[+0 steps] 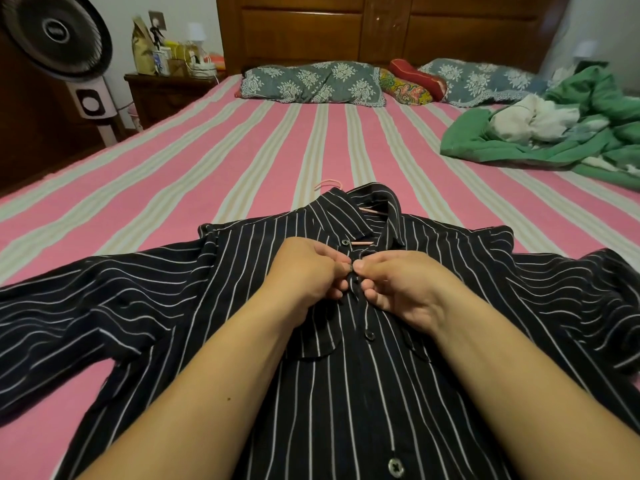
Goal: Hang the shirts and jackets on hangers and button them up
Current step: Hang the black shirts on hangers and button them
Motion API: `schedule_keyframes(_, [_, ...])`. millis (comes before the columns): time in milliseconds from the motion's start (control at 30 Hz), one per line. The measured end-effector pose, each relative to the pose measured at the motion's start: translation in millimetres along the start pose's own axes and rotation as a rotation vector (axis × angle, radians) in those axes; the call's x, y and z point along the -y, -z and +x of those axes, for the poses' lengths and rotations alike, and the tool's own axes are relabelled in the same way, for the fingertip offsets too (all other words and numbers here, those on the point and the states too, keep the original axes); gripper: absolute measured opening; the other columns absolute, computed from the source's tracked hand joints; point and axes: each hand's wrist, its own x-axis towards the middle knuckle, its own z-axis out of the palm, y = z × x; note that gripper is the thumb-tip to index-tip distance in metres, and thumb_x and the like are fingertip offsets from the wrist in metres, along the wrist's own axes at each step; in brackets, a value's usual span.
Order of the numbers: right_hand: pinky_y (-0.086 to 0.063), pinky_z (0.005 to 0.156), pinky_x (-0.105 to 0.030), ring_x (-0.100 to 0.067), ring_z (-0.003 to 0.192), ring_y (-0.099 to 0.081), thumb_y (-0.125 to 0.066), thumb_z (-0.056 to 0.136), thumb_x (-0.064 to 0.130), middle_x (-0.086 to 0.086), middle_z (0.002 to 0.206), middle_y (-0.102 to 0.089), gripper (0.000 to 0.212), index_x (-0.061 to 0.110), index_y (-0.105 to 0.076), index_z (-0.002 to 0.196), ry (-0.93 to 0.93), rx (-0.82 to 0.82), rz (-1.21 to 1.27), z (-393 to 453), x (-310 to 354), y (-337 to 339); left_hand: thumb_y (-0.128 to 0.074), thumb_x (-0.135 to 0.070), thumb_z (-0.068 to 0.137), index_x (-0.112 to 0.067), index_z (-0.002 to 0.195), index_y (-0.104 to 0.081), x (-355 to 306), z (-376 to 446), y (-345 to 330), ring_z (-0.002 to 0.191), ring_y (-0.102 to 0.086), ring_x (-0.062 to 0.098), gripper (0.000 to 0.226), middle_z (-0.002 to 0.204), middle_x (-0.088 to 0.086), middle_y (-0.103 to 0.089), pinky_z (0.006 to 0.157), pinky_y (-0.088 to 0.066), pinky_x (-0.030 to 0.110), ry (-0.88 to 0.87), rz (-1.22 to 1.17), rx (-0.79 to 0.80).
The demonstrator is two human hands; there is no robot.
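A black shirt with thin white stripes [346,375] lies face up on the bed, sleeves spread to both sides. A pink hanger [329,183] sits inside it; its hook pokes out past the collar and a bit of its bar shows at the open neck. My left hand [304,271] and my right hand [398,285] meet at the placket just below the collar, each pinching the shirt's front edge around a small dark button. Two lower buttons on the placket look fastened. The top collar button is undone.
The bed [207,161] has a pink and pale striped sheet. A crumpled green and white pile of clothes [554,123] lies at the right. Pillows [311,83] line the wooden headboard. A standing fan [59,39] and a cluttered nightstand [166,88] stand at the left.
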Motion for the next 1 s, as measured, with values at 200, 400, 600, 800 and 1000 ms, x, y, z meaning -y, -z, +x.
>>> schedule_keyframes(200, [-0.05,0.045,-0.017,-0.008,0.049,-0.06,-0.069,0.089,-0.003,-0.007,0.066,-0.061,0.012,0.006,-0.061,0.094,0.014,0.025,-0.01,0,-1,2,-0.068,0.003,0.089,-0.007,0.08,-0.07,2,1,0,0.06,-0.061,0.021,0.013,0.066,0.013,-0.067,0.056,-0.052,0.026,-0.048,0.045,-0.035])
schedule_keyframes(400, [-0.062,0.064,-0.026,-0.02,0.077,-0.075,-0.052,0.094,-0.013,-0.019,0.09,-0.075,0.017,-0.004,-0.065,0.098,0.004,0.191,-0.086,-8,9,15,-0.07,-0.001,0.085,-0.014,0.075,-0.074,2,1,0,0.052,-0.058,0.014,0.017,0.06,0.005,-0.067,0.05,-0.043,0.022,-0.072,0.139,-0.067])
schedule_keyframes(600, [-0.062,0.072,-0.029,-0.025,0.092,-0.076,-0.041,0.093,-0.015,-0.018,0.098,-0.076,0.034,-0.001,-0.067,0.109,0.004,0.285,-0.22,-16,18,24,-0.08,-0.016,0.081,-0.011,0.078,-0.075,-2,1,6,0.063,-0.06,0.017,0.007,0.067,0.007,-0.069,0.063,-0.051,0.029,-0.101,0.185,0.052])
schedule_keyframes(800, [-0.059,0.065,-0.028,-0.019,0.081,-0.074,-0.048,0.093,-0.008,-0.013,0.097,-0.073,0.031,0.002,-0.07,0.112,0.014,0.216,-0.208,-9,14,23,-0.077,-0.008,0.087,-0.015,0.084,-0.076,3,5,4,0.061,-0.062,0.012,0.007,0.069,0.004,-0.071,0.063,-0.049,0.024,-0.123,0.181,-0.099])
schedule_keyframes(1000, [-0.055,0.051,-0.026,-0.014,0.064,-0.069,-0.063,0.092,-0.005,-0.012,0.081,-0.067,0.011,0.002,-0.067,0.098,0.216,0.081,-0.388,-4,3,14,-0.077,0.003,0.08,-0.012,0.081,-0.067,4,5,2,0.055,-0.062,0.017,0.018,0.066,0.006,-0.065,0.065,-0.055,0.034,-0.158,0.149,-0.133])
